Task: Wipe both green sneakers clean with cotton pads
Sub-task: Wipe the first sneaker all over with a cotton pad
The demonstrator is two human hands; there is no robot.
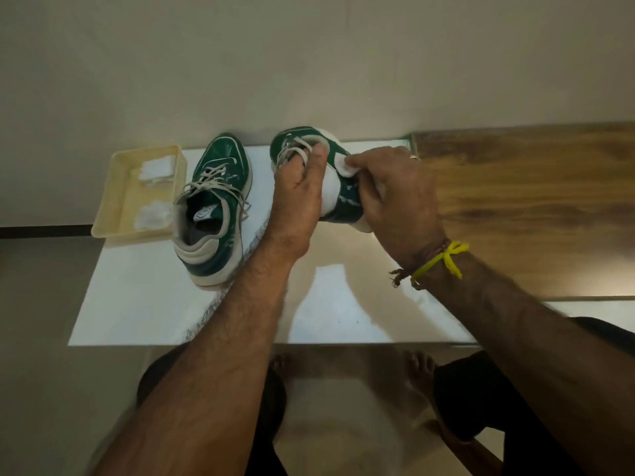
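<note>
Green sneaker [347,197] in left hand [295,207] grip | right hand [395,197] pinches cotton pad [343,166] | no legible writing

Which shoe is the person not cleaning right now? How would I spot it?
Find the white board on the table, with a cream tray of cotton pads at its far left corner. The shoe right beside that tray is the one. It stands flat by itself with loose grey laces and nobody touching it, while the other shoe is tipped up between the left hand and the right hand.

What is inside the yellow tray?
The yellow tray holds white cotton pads in two small heaps. Whatever lies beneath them is covered.
</note>
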